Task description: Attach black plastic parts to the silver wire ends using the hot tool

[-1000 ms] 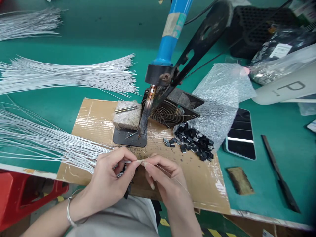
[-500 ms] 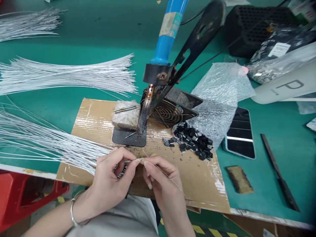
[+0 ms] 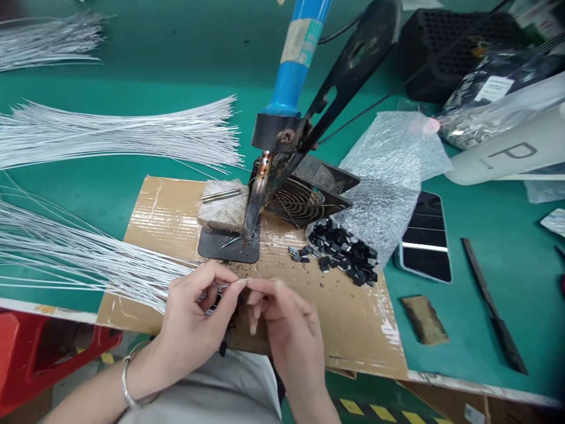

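My left hand (image 3: 198, 324) is closed in a pinch on the end of a thin wire, over the front of the cardboard (image 3: 353, 330). Its fingertips meet those of my right hand (image 3: 286, 324), whose fingers are bent together; what they grip, if anything, is too small to make out. White wires (image 3: 110, 259) spread leftward from beside my left hand. Beyond the hands, a blue-handled soldering iron (image 3: 289, 76) points down in a black bracket (image 3: 353, 65). Small black pieces (image 3: 344, 250) lie heaped to the right, next to a bubble-wrap bag (image 3: 379, 176).
A wrapped block (image 3: 223, 209) with metal rods rests on a black plate (image 3: 227, 247), near a fan (image 3: 300, 200). More white wires (image 3: 123, 132) lie at the left. On the right are a phone (image 3: 426, 238), a brown block (image 3: 424, 320) and a file (image 3: 494, 306).
My right hand's fingers have shifted and curled near the left fingertips. The thin wire that crossed my right hand no longer shows there. The view has moved slightly.
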The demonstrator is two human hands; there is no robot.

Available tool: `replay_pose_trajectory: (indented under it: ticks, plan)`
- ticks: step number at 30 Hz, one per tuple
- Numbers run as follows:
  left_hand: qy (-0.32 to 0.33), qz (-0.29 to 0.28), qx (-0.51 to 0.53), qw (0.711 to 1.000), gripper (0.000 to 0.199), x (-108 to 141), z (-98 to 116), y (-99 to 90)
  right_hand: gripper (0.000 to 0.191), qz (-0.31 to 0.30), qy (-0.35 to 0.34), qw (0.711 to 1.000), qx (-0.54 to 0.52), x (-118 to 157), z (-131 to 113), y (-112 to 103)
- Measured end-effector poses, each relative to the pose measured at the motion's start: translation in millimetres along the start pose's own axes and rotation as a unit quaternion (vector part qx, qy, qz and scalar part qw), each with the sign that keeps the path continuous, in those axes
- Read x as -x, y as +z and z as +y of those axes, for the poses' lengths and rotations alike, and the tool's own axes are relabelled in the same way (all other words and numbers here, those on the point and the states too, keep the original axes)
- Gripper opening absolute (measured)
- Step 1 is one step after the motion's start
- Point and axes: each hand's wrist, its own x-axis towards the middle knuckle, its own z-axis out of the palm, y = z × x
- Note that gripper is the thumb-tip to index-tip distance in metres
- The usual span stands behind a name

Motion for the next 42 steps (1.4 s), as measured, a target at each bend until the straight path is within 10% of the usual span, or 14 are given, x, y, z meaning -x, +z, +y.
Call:
replay_pose_trajectory:
  ticks: [4, 7, 12, 19, 26, 42]
  plan:
    - [-0.034, -0.013, 0.027, 0.999, 0.009, -2.0, -1.0, -4.0, 0.056, 0.114, -0.141, 0.966, 0.186, -7.6, -18.2, -33.2]
    - [-0.037, -0.011, 0.038, 0.999, 0.009, -3.8, 0.2, -5.4, 0.026, 0.215, -0.231, 0.848, 0.426, -18.8, -28.3, -54.0]
    - [-0.022, 0.006, 0.027, 0.999, 0.013, -7.2, 2.9, -6.8, 0.018, 0.18, -0.25, 0.771, 0.558, -36.0, -27.0, -63.3]
    - [-0.02, 0.018, 0.03, 0.999, 0.012, -8.2, 5.0, -7.4, 0.017, 0.18, -0.25, 0.778, 0.547, -33.7, -20.1, -63.3]
    - [-0.038, 0.015, 0.016, 0.999, 0.013, -8.0, 4.8, -8.4, 0.021, 0.241, -0.182, 0.891, 0.338, -20.0, -17.2, -48.3]
    - [-0.082, -0.028, 0.066, 0.994, 0.013, -15.1, 11.3, -15.6, 0.006, 0.061, -0.109, 0.981, 0.148, -9.5, -16.2, 6.3]
